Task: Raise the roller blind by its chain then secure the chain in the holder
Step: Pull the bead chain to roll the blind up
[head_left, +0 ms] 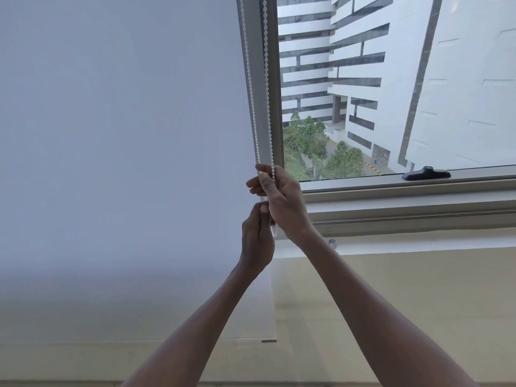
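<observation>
A white roller blind point(125, 149) hangs down over the left window, its bottom edge near the floor line. A white beaded chain point(266, 79) runs down in two strands along the grey window frame. My right hand point(282, 196) grips the chain at the lower end of the visible strands, fingers curled round it. Just below, my left hand point(258, 238) pinches the chain where its loop point(274, 231) shows between both hands. The holder is hidden behind my hands, if it is there.
The right window point(391, 79) is uncovered and shows buildings and trees outside. A black window handle point(426, 173) lies on the lower frame. A small metal fitting point(332, 242) sits below the sill. A beige wall point(391, 303) runs beneath.
</observation>
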{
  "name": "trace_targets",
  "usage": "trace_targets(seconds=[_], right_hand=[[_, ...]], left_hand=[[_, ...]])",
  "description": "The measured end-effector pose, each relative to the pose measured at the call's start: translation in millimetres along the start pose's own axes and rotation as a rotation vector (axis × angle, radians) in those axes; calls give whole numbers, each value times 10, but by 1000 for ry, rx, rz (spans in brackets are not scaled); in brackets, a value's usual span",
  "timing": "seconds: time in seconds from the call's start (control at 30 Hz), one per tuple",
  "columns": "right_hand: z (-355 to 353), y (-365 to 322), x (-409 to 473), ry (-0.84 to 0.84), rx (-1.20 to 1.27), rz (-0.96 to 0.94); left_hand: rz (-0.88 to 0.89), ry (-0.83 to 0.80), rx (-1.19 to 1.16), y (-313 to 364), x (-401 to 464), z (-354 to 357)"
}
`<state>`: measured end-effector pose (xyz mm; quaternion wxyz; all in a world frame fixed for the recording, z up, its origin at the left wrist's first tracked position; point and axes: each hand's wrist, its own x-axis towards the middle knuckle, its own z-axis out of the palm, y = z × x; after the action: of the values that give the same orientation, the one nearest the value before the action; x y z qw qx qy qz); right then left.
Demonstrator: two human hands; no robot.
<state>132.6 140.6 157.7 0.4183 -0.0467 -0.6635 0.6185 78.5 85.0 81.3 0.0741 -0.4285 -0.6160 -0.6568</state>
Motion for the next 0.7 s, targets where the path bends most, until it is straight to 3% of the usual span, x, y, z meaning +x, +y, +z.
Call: trace_targets(seconds=[0.4,0.7], right_hand=[[-33,-481,337,-52,81,-104],[56,-778,443,-141,228,-84]], left_hand=[[95,-23,10,423,293,85],[129,86,173,365,293,77]])
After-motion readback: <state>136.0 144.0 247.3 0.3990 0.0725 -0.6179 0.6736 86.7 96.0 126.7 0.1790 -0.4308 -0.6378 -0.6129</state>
